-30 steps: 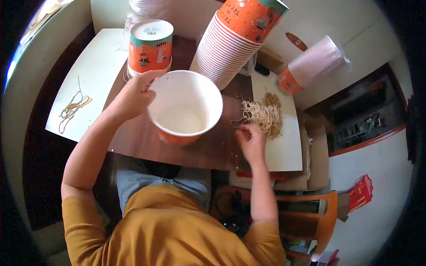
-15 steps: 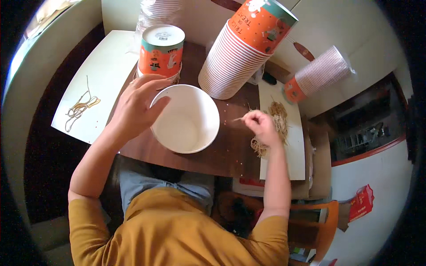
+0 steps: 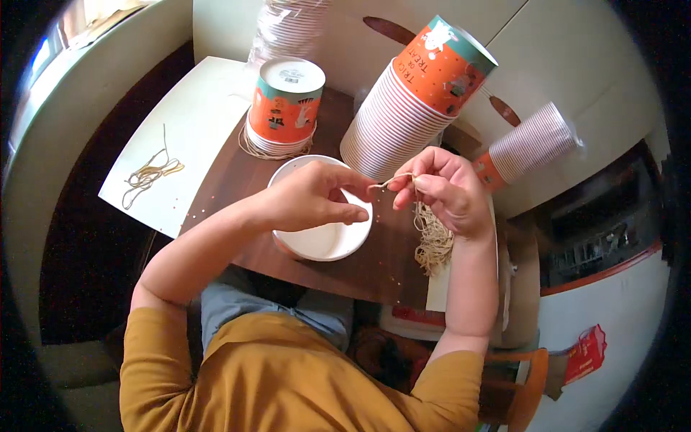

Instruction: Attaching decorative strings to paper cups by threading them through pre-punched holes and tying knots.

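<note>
A thin beige cord [image 3: 394, 179] is pinched between the thumb and fingers of my right hand [image 3: 453, 191], over the right of the table. My left hand [image 3: 313, 198] reaches across the white paper bucket [image 3: 324, 241], which stands mouth up. Its thumb and forefinger are apart, and the forefinger's tip is at the cord's free end. I cannot tell whether it touches the cord. Below my right hand lies a tangled bundle of the same cord [image 3: 432, 241], partly hidden by the hand.
Behind stand an upturned orange bucket [image 3: 288, 115] with cord around its base and a tall leaning stack of buckets [image 3: 399, 111]. A wrapped stack [image 3: 529, 144] is at far right. Loose cords [image 3: 147, 176] lie on the white board [image 3: 180, 108] at left.
My right hand has risen and moved inward with the cord. My left hand has left the bucket's far left rim and swung right, toward the cord's end. The view has shifted slightly.
</note>
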Demonstrator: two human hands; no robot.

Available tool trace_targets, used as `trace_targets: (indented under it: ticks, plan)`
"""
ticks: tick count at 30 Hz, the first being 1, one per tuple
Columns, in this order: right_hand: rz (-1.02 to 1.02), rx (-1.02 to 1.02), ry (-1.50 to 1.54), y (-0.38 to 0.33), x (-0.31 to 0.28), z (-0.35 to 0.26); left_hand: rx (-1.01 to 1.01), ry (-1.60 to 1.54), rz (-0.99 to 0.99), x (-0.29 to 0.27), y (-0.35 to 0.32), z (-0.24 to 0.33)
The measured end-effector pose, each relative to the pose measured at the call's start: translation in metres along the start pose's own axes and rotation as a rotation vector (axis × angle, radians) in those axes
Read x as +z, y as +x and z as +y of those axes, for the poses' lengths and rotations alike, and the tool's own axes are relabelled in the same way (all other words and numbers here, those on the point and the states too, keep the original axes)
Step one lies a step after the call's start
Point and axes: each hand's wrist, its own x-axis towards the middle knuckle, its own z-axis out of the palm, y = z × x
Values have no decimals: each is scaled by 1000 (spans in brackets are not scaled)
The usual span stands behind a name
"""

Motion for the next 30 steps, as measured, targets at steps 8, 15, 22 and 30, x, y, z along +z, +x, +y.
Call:
trace_targets:
  ticks: [8, 15, 22, 30]
  plan:
    - [5, 57, -24, 5, 5, 7, -62, 179, 162, -8, -23, 26]
    - [75, -107, -146, 16, 41, 34, 263, 830, 197, -10, -24, 40]
    - [142, 47, -194, 19, 66, 48, 137, 823, 114, -20, -30, 54]
    - [242, -382, -891, 8, 67, 57, -169, 392, 67, -20, -34, 32]
